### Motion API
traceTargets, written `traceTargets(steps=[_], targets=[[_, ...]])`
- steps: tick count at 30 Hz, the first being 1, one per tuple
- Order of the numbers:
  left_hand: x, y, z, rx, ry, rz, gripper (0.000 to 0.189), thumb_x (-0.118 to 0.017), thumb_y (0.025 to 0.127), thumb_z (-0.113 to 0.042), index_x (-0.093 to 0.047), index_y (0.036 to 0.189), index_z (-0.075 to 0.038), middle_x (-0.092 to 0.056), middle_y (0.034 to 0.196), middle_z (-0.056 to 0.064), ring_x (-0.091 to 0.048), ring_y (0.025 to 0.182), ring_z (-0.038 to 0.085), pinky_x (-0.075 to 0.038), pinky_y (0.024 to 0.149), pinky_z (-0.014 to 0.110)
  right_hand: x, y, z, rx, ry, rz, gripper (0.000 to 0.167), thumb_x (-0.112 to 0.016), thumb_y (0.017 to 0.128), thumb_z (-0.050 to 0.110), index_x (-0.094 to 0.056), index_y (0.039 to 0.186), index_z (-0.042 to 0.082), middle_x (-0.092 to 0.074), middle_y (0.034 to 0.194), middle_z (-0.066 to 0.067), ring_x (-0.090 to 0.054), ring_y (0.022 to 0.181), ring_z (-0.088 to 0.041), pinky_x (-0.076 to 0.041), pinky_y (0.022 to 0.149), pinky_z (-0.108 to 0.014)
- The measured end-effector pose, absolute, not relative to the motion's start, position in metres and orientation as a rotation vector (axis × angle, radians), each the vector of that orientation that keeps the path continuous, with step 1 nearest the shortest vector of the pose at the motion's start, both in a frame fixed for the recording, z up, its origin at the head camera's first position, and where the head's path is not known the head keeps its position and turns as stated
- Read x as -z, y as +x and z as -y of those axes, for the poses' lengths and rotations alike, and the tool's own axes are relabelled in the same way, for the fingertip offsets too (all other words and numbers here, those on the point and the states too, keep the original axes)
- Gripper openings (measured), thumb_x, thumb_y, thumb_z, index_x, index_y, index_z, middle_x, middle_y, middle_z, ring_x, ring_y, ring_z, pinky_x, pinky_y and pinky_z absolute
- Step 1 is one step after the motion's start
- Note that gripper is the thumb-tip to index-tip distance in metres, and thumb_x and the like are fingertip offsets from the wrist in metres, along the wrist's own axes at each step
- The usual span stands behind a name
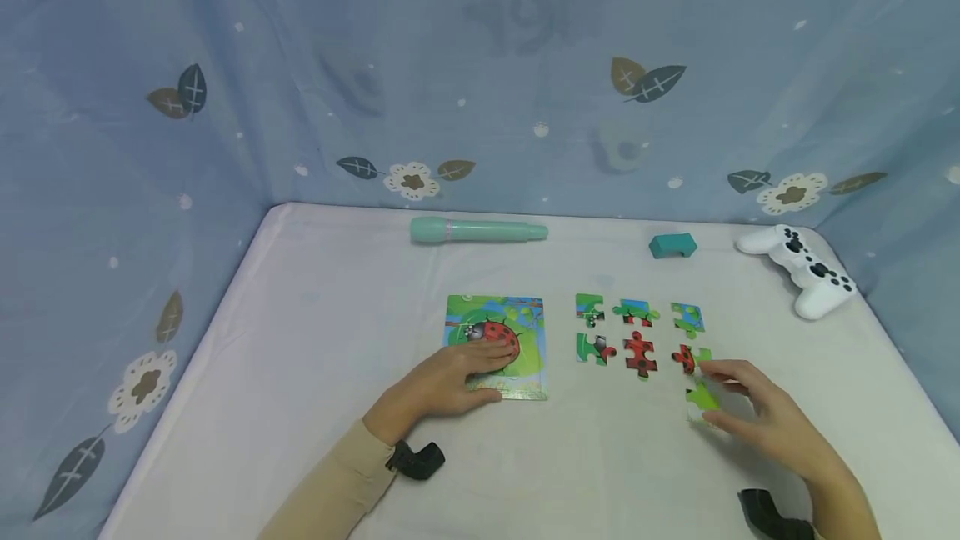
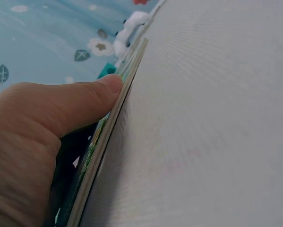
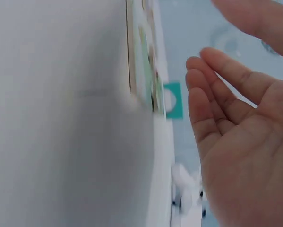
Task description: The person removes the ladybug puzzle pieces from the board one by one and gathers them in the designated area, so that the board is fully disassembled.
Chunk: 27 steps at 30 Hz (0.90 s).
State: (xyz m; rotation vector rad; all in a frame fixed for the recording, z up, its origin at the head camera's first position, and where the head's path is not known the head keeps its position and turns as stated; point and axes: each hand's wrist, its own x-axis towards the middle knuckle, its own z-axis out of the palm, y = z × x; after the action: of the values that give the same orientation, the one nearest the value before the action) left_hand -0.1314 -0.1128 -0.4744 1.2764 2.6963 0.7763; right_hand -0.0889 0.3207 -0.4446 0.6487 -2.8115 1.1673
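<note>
My left hand rests on a square ladybug puzzle board, its fingers laid across the picture. In the left wrist view, the thumb lies by the edge of the board. Over at the right, my right hand hovers with thumb and fingers parted beside a green puzzle piece and a red-and-green puzzle piece. Nothing sits between its fingers in the right wrist view, where the hand is apart from the pieces. Left of it lie a red puzzle piece and several others in rows.
Along the back of the white table lie a mint-green pen-shaped object and a teal block. A white game controller is at the back right corner. Patterned blue cloth encloses the back and sides.
</note>
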Motion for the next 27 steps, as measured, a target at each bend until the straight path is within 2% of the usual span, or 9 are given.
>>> traceTargets(steps=[3,6,10,13,17,23,27], targets=[[0.475,-0.133,0.11,-0.788,1.285,-2.685,0.057,-0.063,0.09,-0.038,-0.049,0.139,-0.013,-0.046,0.145,-0.001,-0.041,0.135,0.015,-0.036,0.111,0.033,0.44,-0.091,-0.311,-1.225,0.643,2.849,0.058,-0.076,0.077,0.005,-0.051,0.13,0.004,-0.053,0.123,0.01,-0.044,0.109,0.014,-0.033,0.089,0.002],[0.475,-0.133,0.108,-0.806,1.283,-2.674,0.057,-0.064,0.09,-0.037,-0.049,0.139,-0.013,-0.046,0.145,-0.001,-0.041,0.135,0.015,-0.036,0.111,0.033,0.438,-0.097,-0.296,-1.273,0.684,2.882,0.058,-0.075,0.08,0.009,-0.05,0.132,0.006,-0.054,0.127,0.005,-0.044,0.112,0.014,-0.033,0.091,0.001],[0.475,-0.132,0.11,-0.842,1.262,-2.667,0.057,-0.066,0.088,-0.035,-0.05,0.138,-0.012,-0.046,0.145,0.0,-0.041,0.136,0.016,-0.037,0.111,0.034,0.438,-0.108,-0.265,-1.337,0.875,2.832,0.058,-0.075,0.08,0.008,-0.05,0.132,0.005,-0.056,0.128,-0.01,-0.051,0.116,0.001,-0.038,0.095,-0.005],[0.475,-0.129,0.118,-0.852,1.242,-2.695,0.057,-0.068,0.086,-0.034,-0.053,0.135,-0.01,-0.048,0.144,0.001,-0.042,0.135,0.017,-0.037,0.111,0.035,0.44,-0.115,-0.238,-1.311,0.974,2.835,0.058,-0.076,0.08,0.014,-0.051,0.132,0.008,-0.057,0.129,-0.007,-0.054,0.116,-0.008,-0.043,0.097,-0.012],[0.476,-0.123,0.132,-0.848,1.209,-2.763,0.057,-0.069,0.085,-0.034,-0.056,0.133,-0.006,-0.051,0.141,0.003,-0.045,0.133,0.021,-0.038,0.11,0.038,0.442,-0.12,-0.203,-1.307,1.022,2.889,0.058,-0.076,0.081,0.022,-0.052,0.132,0.011,-0.058,0.13,0.0,-0.055,0.118,-0.013,-0.047,0.098,-0.024],[0.479,-0.121,0.144,-0.872,1.157,-2.79,0.059,-0.068,0.085,-0.037,-0.055,0.133,-0.006,-0.05,0.142,0.002,-0.045,0.133,0.022,-0.039,0.11,0.039,0.444,-0.127,-0.165,-1.325,1.143,2.901,0.056,-0.072,0.085,0.027,-0.051,0.134,0.009,-0.057,0.13,-0.002,-0.055,0.118,-0.018,-0.047,0.1,-0.034],[0.478,-0.122,0.145,-0.879,1.168,-2.786,0.057,-0.067,0.086,-0.038,-0.056,0.132,-0.006,-0.051,0.141,0.002,-0.045,0.133,0.023,-0.039,0.109,0.04,0.444,-0.131,-0.143,-1.327,1.188,2.915,0.056,-0.072,0.084,0.025,-0.051,0.133,0.008,-0.057,0.13,-0.003,-0.053,0.12,-0.018,-0.044,0.102,-0.04]])
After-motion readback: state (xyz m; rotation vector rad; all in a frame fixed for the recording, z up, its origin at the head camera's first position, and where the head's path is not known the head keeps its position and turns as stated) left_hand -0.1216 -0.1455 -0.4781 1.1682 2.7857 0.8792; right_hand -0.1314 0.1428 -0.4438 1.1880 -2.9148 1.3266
